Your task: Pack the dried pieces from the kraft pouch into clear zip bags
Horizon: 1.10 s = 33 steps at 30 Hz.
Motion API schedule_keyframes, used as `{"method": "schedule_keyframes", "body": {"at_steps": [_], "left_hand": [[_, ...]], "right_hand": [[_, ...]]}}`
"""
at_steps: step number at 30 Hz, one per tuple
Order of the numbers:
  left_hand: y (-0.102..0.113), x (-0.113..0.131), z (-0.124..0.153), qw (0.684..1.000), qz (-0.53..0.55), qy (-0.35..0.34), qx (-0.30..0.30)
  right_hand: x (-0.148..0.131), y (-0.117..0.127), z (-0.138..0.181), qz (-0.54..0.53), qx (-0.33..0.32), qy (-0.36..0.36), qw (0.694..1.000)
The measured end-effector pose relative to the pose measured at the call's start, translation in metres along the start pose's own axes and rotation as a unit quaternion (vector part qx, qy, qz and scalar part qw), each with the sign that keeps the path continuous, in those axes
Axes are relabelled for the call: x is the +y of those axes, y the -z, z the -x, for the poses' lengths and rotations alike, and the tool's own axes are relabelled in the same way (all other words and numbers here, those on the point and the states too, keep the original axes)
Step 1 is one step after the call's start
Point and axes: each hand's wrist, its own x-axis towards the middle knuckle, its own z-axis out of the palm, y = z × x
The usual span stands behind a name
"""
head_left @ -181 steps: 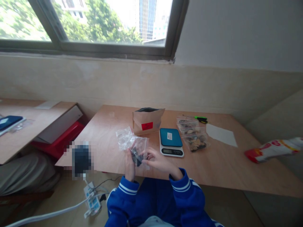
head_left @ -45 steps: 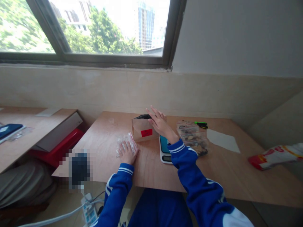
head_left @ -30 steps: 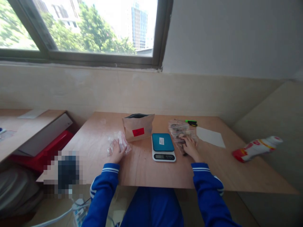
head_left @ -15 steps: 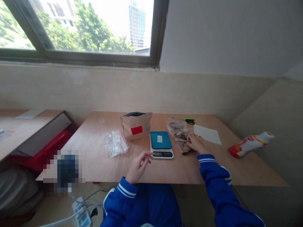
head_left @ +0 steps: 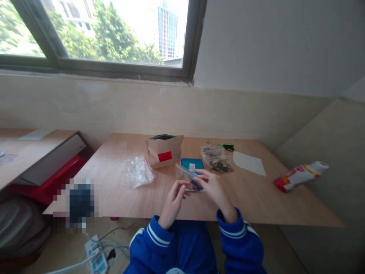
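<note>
Between my two hands is a small clear zip bag (head_left: 184, 172) with dark pieces in it, held in front of the kitchen scale (head_left: 188, 163). My left hand (head_left: 174, 196) is closed at the bag's lower left side. My right hand (head_left: 212, 186) grips its right side from above. The bag and hands cover most of the scale; only its blue top plate shows behind. Right of the scale lie several filled zip bags (head_left: 219, 165) with brown and dark dried pieces. A brown paper pouch (head_left: 152, 152) with a red label stands open-topped behind, to the left.
Clear plastic zip bags (head_left: 139, 171) lie left of the pouch. A white paper sheet (head_left: 249, 163) and a green-and-black tool (head_left: 227, 146) lie at the right back. A red-and-white bottle (head_left: 300, 176) stands tilted-looking at the right. A power strip (head_left: 96, 255) with cables lies below the table's left front.
My right hand has come left from the pile with a filled zip bag, now over the scale. My left hand has closed on the bag too.
</note>
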Motion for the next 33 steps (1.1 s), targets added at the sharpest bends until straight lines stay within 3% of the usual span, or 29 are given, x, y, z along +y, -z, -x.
{"method": "schedule_keyframes", "body": {"at_steps": [5,10,18,25,27,30,33], "left_hand": [[0.033,-0.018,0.0,0.991,0.022,0.042,0.122],[0.053,-0.033,0.003,0.984,0.022,0.092,0.151],[0.077,-0.043,0.006,0.972,-0.09,0.201,0.08],[0.1,-0.038,0.014,0.956,-0.16,0.244,0.028],[0.101,-0.033,0.013,0.961,-0.153,0.231,0.013],[0.096,-0.023,0.01,0.979,-0.13,0.154,-0.009],[0.088,-0.018,0.007,0.99,-0.095,0.105,0.006]], "right_hand": [[-0.017,-0.077,0.017,-0.117,-0.046,0.005,0.992],[-0.017,-0.109,0.035,-0.115,-0.084,0.004,0.99],[0.001,-0.114,0.036,-0.156,-0.111,-0.026,0.981],[0.005,-0.119,0.044,-0.15,-0.139,-0.043,0.978],[0.006,-0.12,0.044,-0.143,-0.142,-0.038,0.979],[0.003,-0.119,0.044,-0.152,-0.135,-0.027,0.979],[-0.005,-0.114,0.044,-0.177,-0.132,-0.026,0.975]]}}
